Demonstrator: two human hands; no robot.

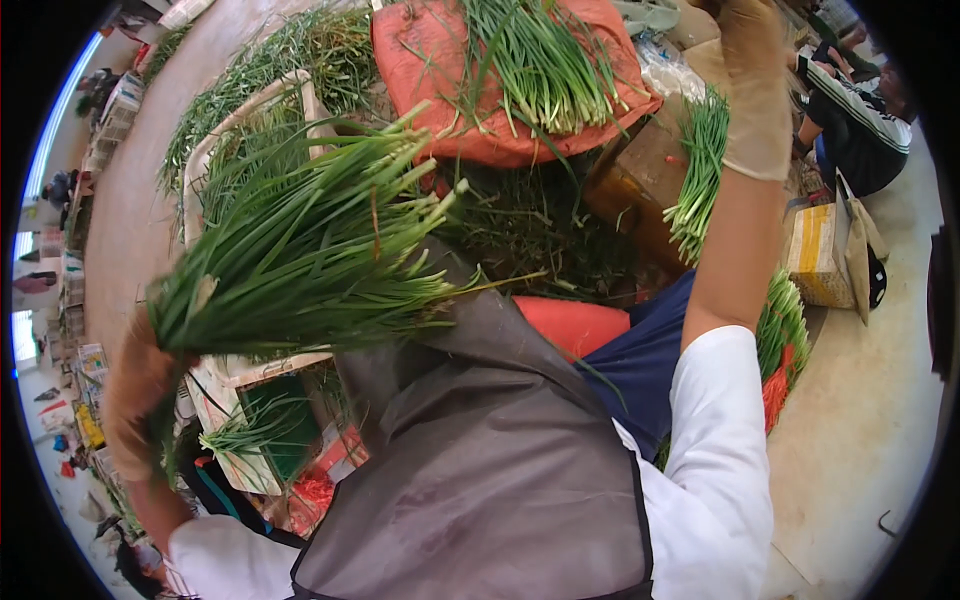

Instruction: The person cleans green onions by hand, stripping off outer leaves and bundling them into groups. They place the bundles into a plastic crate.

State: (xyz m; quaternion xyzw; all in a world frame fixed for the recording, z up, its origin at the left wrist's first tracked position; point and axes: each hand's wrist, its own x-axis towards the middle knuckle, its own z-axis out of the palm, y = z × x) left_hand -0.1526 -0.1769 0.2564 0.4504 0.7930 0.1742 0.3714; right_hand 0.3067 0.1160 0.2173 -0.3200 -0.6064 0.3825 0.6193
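My left hand (148, 345), in a tan glove, is closed around the leafy end of a big bunch of garlic chives (310, 240). The bunch lies tilted over my lap, its pale cut stems pointing up and to the right. My right arm reaches far forward; the right hand (748, 40), in a thin pale glove, is at the upper edge of the picture, and its fingers are partly cut off. More garlic chives (540, 70) rest on an orange-red sack (430, 90) in front of me. A smaller bundle of chives (703, 160) sits beside my right forearm.
A pale crate (205, 165) heaped with loose greens stands at the left. Below it, red ties (312, 500) lie near a small box. A brown carton (640, 185) stands ahead, a yellow-taped box (815, 255) to the right. Another person (860, 140) sits at the far right.
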